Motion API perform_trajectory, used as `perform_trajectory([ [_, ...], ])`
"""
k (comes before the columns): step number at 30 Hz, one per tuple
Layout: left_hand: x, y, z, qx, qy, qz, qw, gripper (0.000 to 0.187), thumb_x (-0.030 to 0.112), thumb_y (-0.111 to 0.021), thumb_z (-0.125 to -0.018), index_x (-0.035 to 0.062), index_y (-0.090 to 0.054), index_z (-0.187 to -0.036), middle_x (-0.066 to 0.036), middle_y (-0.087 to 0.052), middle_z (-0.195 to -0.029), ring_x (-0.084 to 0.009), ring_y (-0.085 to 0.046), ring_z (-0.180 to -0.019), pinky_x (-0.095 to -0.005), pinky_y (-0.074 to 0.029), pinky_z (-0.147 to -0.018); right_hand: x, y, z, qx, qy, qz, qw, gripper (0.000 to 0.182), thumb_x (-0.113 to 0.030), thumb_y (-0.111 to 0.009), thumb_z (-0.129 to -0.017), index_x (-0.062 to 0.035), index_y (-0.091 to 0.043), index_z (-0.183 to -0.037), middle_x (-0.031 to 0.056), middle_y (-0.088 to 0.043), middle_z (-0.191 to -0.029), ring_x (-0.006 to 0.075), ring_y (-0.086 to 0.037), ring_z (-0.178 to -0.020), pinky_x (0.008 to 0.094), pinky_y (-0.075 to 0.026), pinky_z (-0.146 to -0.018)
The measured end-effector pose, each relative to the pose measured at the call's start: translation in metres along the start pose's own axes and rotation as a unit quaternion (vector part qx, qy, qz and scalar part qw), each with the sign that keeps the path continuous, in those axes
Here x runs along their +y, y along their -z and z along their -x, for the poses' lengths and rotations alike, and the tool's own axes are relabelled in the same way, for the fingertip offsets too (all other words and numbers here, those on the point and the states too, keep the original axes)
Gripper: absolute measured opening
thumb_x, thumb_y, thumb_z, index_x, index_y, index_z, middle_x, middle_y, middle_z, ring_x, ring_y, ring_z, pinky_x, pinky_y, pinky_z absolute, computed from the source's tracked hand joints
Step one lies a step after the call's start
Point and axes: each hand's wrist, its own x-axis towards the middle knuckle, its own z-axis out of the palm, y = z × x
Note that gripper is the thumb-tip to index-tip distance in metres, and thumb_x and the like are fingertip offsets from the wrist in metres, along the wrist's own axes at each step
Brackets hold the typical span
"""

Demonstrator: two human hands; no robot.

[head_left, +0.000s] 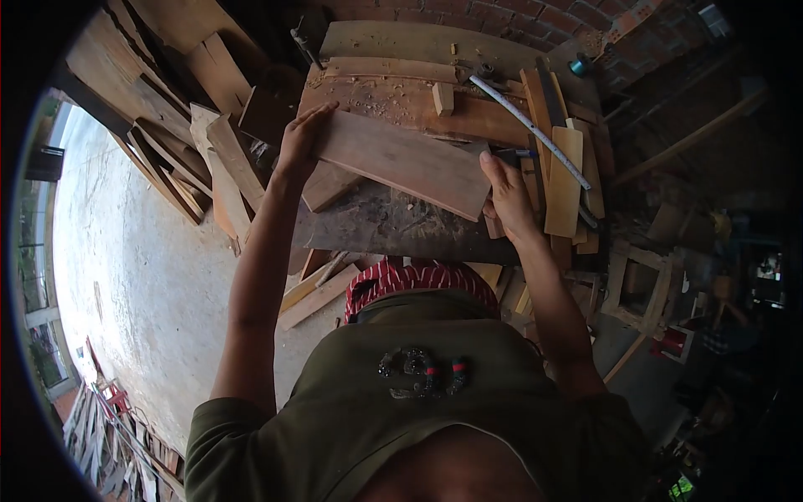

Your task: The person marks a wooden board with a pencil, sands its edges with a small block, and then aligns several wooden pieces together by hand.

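Observation:
A flat wooden board [401, 159] is held over the workbench, sloping down toward the right. My left hand [305, 138] grips its left end, the fingers partly hidden by the wood. At the right end my right hand [507, 194] is closed on the board, thumb on the upper face and the other fingers beneath. Under the board's left part lies another wooden piece [331, 186]. A small wood block [443, 99] rests on the bench beyond it, among scattered shavings.
The workbench [368, 226] carries a pale speckled strip [535, 130] and several narrow planks [565, 188] at its right. Many boards [226, 159] lean at the left beside the concrete floor [125, 276]. A brick wall [535, 25] stands behind. A wooden frame [640, 284] sits at the right.

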Motion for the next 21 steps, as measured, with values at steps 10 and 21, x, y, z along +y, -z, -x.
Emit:
perform_trajectory([
  [10, -0.046, -0.136, 0.09, 0.139, -0.058, 0.158, 0.976, 0.048, 0.007, -0.066, -0.091, 0.0042, -0.041, -0.132, -0.013, -0.058, -0.12, -0.0205, -0.06, -0.105, -0.0363, -0.054, -0.086, 0.026, -0.081, 0.009, 0.038, 0.068, 0.013, 0.997, 0.038, -0.036, -0.041, -0.107, -0.0029, -0.053, -0.092, 0.0004, -0.045, -0.064, 0.009, -0.048, -0.043, 0.0255, -0.04, -0.037],
  [21, -0.053, -0.098, 0.101, 0.169, -0.039, -0.034, 0.984, 0.041, 0.035, -0.064, -0.097, -0.0063, -0.063, -0.104, -0.008, -0.068, -0.086, -0.0095, -0.06, -0.073, -0.0258, -0.05, -0.064, 0.039, -0.07, 0.009, -0.164, 0.006, 0.065, 0.984, 0.034, -0.036, -0.053, -0.103, -0.0024, -0.057, -0.105, 0.002, -0.058, -0.076, 0.0093, -0.061, -0.063, 0.0247, -0.048, -0.057],
])
